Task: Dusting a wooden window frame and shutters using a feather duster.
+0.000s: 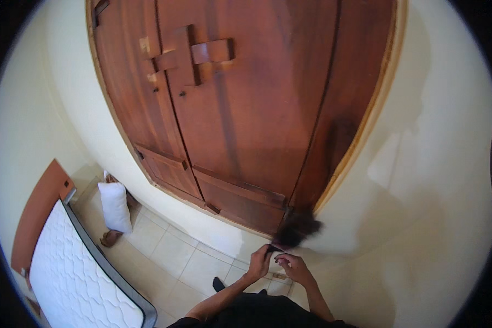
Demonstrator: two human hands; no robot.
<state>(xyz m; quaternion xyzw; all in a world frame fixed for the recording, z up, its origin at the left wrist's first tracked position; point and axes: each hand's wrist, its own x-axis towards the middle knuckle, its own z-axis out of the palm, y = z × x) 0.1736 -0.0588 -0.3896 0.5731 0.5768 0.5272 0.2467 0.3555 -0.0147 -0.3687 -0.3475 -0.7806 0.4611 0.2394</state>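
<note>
A dark, bushy duster (297,229), blurred at its edges, stands out in front of the lower right corner of the wooden shutters (250,123). My left hand (260,261) is closed around its dark handle end. Close beside it, my right hand (294,267) has its fingers curled near the same end. Whether the right fingers touch the handle or pinch anything is not clear. The reddish-brown shutters have a sliding wooden latch (213,52) across the join and a pale wooden frame (358,143).
A bed with a white quilted mattress (78,270) and wooden headboard (41,213) stands at the left. On the floor by the wall lie a white pillow (115,208) and a brown cloth item (110,238). The tiled floor (188,262) runs below the wall (393,229).
</note>
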